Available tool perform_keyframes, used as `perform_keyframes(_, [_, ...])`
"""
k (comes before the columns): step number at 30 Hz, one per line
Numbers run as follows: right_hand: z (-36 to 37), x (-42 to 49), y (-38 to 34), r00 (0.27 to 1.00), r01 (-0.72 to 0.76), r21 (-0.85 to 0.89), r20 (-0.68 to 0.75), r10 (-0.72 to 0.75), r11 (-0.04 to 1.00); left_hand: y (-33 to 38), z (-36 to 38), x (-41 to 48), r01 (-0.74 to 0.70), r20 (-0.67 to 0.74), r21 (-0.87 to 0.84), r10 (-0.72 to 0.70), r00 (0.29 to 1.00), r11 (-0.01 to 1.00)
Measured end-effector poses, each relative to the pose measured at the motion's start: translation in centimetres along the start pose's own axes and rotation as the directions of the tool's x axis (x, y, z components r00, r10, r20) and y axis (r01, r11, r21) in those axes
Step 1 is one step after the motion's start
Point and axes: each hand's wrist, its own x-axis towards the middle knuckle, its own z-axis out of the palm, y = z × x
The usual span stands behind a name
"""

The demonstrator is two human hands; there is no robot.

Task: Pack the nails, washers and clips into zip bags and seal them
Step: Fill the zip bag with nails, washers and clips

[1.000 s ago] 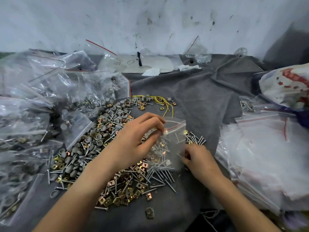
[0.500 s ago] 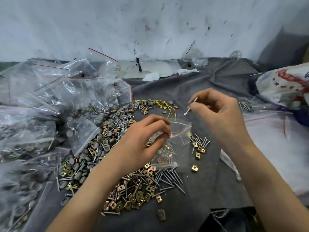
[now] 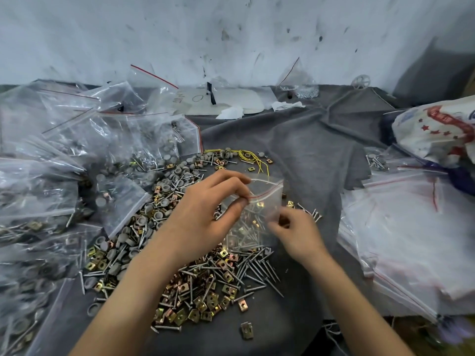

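Centrally on the grey-clothed desk [image 3: 308, 140], a zip bag [image 3: 267, 199] is pinched by left fingers [image 3: 231, 181], touched by curled right fingers [image 3: 276, 228].

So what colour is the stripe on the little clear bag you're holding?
Red: a thin stripe near the top of the small clear plastic zip bag; head view.

Your left hand [image 3: 203, 214] pinches the little zip bag [image 3: 267, 199] at its red strip (nails [image 3: 246, 235] show inside). Your right hand [image 3: 295, 232] curls just beside it, above loose nails [image 3: 254, 272] and gold clips [image 3: 205, 303].
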Motion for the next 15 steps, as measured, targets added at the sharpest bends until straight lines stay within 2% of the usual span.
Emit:
perform_keyframes(5, [2.0, 0.1, 1.8, 0.992, 0.116, -0.203, -0.021, -0.123, 0.972, -0.2, 0.3, -0.2, 0.026, 0.009, -0.004, -0.026, 1.0, 1.0])
perform_keyframes(9, [2.5, 0.5, 2.1, 0.987, 0.158, -0.381, 0.041, -0.153, 0.911, -0.6, 0.1, -0.3, 0.05, -0.001, -0.006, -0.05, 0.999, 0.999])
perform_keyframes(12, [1.9, 0.6, 2.0, 0.982, 0.182, -0.328, 0.011, -0.189, 0.927, -0.7, 0.0, -0.4, 0.06, -0.001, 0.006, -0.06, 0.998, 0.998])
perform_keyframes(15, [-0.3, 1.0, 0.4, 0.967, 0.221, -0.149, -0.093, -0.236, 0.964, -0.8, -0.1, -0.6, 0.059, 0.004, 0.009, -0.059, 0.998, 0.998])
